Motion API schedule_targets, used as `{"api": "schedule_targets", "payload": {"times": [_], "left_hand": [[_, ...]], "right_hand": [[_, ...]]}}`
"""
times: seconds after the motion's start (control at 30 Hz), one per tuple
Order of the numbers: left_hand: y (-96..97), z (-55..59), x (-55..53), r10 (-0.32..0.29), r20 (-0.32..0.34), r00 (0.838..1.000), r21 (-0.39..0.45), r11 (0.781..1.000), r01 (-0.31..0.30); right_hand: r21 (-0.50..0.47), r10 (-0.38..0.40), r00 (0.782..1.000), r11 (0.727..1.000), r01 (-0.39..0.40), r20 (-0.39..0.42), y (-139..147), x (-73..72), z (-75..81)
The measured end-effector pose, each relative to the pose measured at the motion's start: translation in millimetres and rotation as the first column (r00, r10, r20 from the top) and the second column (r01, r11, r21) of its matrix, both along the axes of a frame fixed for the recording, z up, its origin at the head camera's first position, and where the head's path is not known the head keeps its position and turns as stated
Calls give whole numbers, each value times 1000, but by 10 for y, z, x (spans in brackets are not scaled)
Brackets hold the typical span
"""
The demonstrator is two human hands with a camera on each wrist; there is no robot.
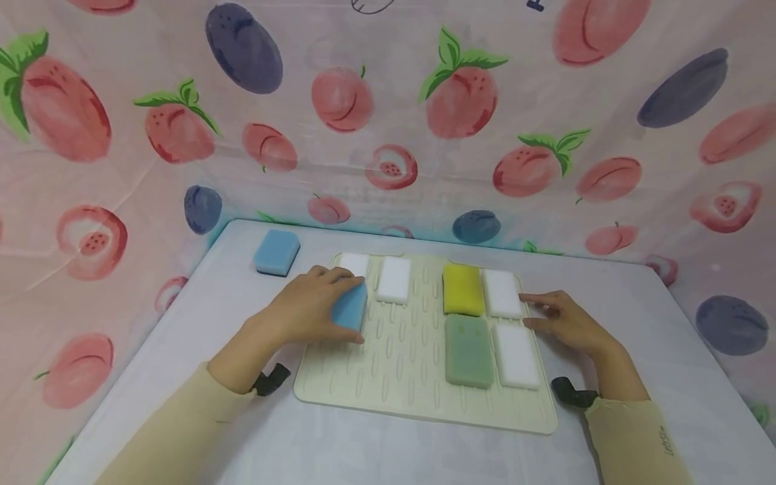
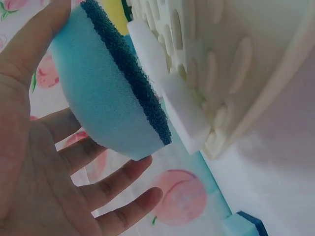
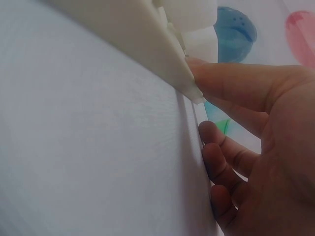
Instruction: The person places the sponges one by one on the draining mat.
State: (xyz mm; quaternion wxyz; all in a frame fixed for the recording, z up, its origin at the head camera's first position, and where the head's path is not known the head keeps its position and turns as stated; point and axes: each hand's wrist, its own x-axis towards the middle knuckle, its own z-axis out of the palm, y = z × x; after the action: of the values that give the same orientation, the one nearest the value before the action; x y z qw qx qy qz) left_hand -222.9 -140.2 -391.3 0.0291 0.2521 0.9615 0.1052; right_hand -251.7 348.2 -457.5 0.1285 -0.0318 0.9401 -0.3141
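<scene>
My left hand holds a light blue sponge with a dark blue scouring layer, thumb on one edge and fingers along the other. It is tilted over the left part of a cream ridged mat, its scouring side facing the mat in the left wrist view. At the mat's right edge is my right hand, index finger and thumb extended, touching the edge beside a white sponge block. Its other fingers bend loosely near the tabletop in the right wrist view.
Another blue sponge lies on the white table, left of the mat. On the mat's right half are a yellow sponge, a green sponge and a second white block. Another white block lies near its back edge.
</scene>
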Motion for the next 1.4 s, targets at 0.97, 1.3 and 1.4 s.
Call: {"api": "schedule_targets", "payload": {"times": [0.97,1.3,1.4], "left_hand": [[514,-112,96,-53,2,999,-113,992,53],[623,-159,141,-88,-6,996,-135,987,87],[648,-177,149,-89,-8,996,-137,987,87]], "right_hand": [[-22,37,999,999,-37,-37,4,35,32],[-30,27,999,999,-28,-34,-12,36,37],[-33,27,999,999,-28,-32,-10,35,36]]}}
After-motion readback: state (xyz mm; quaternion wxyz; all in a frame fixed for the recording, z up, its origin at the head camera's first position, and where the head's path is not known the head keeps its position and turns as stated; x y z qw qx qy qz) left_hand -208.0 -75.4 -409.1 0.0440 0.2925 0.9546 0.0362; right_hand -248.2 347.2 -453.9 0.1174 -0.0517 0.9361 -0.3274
